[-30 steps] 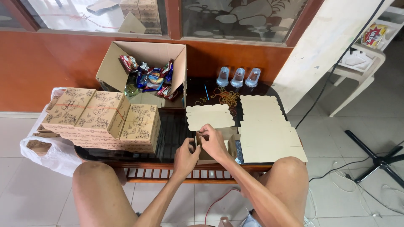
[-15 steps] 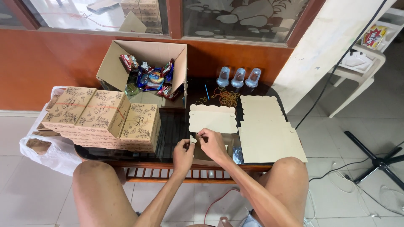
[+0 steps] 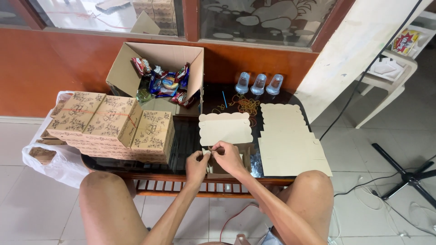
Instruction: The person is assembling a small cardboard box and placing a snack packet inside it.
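Flat tan cardboard box blank [image 3: 225,129] with scalloped edges, lying on dark glass table, far half flat and plain side up. Near edge lifted and folded over a brown open box body [image 3: 227,164], partly hidden. Pinched at near edge between fingertips of left hand [image 3: 196,164] and right hand [image 3: 228,156], hands almost touching. Set at table's near middle, just left of a stack of same flat blanks, right of a printed-box pile.
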